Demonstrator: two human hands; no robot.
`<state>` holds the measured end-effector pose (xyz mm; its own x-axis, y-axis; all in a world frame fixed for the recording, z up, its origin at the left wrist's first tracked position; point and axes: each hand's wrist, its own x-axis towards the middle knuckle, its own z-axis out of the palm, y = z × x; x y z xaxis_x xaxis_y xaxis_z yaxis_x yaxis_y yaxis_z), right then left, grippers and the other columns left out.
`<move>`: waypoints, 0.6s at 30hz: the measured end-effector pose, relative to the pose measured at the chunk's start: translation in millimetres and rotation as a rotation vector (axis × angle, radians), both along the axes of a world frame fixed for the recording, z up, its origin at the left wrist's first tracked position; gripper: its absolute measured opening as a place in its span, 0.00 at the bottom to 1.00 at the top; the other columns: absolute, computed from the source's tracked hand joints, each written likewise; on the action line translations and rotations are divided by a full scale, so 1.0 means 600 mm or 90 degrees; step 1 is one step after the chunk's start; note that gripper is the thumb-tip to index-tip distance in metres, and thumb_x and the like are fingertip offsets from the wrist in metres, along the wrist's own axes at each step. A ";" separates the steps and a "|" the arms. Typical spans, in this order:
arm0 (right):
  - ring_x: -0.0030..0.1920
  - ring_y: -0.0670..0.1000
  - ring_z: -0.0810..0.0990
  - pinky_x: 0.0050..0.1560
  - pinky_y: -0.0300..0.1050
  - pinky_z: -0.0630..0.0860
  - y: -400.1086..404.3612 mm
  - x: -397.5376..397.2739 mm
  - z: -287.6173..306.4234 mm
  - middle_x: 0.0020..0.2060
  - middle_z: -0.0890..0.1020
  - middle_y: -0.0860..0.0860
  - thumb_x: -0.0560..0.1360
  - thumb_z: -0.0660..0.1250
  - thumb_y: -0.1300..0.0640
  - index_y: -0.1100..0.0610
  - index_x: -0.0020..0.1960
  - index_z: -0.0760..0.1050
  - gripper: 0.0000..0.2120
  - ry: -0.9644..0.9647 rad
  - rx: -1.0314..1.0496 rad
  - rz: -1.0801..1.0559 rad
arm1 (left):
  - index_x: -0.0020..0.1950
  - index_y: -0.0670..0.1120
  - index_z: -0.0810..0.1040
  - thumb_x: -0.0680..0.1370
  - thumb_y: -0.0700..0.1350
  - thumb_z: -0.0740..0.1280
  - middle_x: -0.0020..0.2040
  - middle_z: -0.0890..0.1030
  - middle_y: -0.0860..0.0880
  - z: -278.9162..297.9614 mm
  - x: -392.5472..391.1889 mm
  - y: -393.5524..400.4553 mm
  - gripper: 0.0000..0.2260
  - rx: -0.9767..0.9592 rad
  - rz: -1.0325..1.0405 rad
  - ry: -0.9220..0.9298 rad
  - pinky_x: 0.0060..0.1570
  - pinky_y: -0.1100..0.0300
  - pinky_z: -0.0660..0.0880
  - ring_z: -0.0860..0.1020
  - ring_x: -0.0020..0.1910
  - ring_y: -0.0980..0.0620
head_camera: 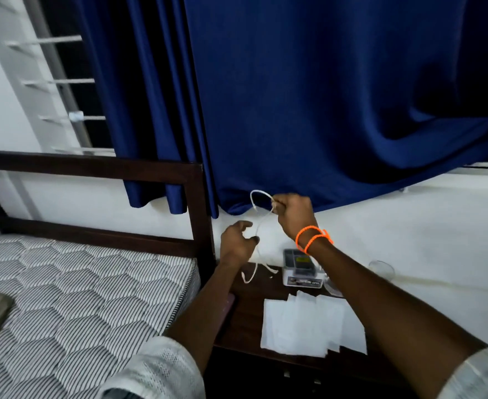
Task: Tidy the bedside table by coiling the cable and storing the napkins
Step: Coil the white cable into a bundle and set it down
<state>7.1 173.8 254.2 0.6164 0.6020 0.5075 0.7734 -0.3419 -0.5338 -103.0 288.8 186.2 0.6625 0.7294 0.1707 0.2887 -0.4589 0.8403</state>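
Observation:
A thin white cable [256,226] hangs in the air above the dark wooden bedside table [248,309]. My right hand [293,216], with orange bands on its wrist, grips the cable's upper part, where a small loop arches to the left. The cable runs down past my left hand [237,241], whose fingers are curled around it lower down; its tail lies on the table. Several white napkins [309,323] lie spread flat on the table's near right part.
A small grey box [301,269] stands at the back of the table, with a clear glass [381,269] to its right. A bed with a patterned mattress [78,298] and dark frame [199,214] is on the left. Blue curtains [294,96] hang behind.

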 end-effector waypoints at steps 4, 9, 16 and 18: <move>0.41 0.62 0.83 0.43 0.48 0.79 -0.035 0.000 0.079 0.33 0.82 0.62 0.75 0.61 0.69 0.65 0.37 0.76 0.10 0.030 0.116 0.004 | 0.65 0.47 0.80 0.74 0.43 0.76 0.61 0.83 0.45 0.061 0.022 -0.025 0.20 0.030 -0.033 -0.057 0.58 0.60 0.73 0.80 0.60 0.47; 0.41 0.55 0.87 0.48 0.49 0.84 -0.070 0.000 0.166 0.37 0.85 0.59 0.78 0.65 0.67 0.64 0.43 0.81 0.08 0.111 0.289 0.026 | 0.65 0.43 0.80 0.76 0.42 0.74 0.58 0.83 0.42 0.127 0.045 -0.057 0.17 0.038 -0.057 -0.137 0.59 0.49 0.79 0.81 0.56 0.44; 0.44 0.53 0.88 0.45 0.44 0.84 -0.130 0.003 0.244 0.40 0.86 0.58 0.79 0.67 0.65 0.58 0.46 0.82 0.06 0.223 0.444 0.137 | 0.59 0.45 0.78 0.74 0.45 0.77 0.53 0.81 0.48 0.199 0.069 -0.079 0.16 -0.001 -0.010 -0.205 0.52 0.45 0.82 0.82 0.51 0.46; 0.45 0.55 0.88 0.44 0.44 0.84 -0.144 0.008 0.253 0.41 0.85 0.58 0.79 0.67 0.65 0.60 0.49 0.82 0.05 0.253 0.470 0.166 | 0.59 0.44 0.78 0.75 0.43 0.76 0.53 0.81 0.48 0.211 0.075 -0.082 0.15 0.001 -0.003 -0.211 0.51 0.46 0.83 0.82 0.51 0.46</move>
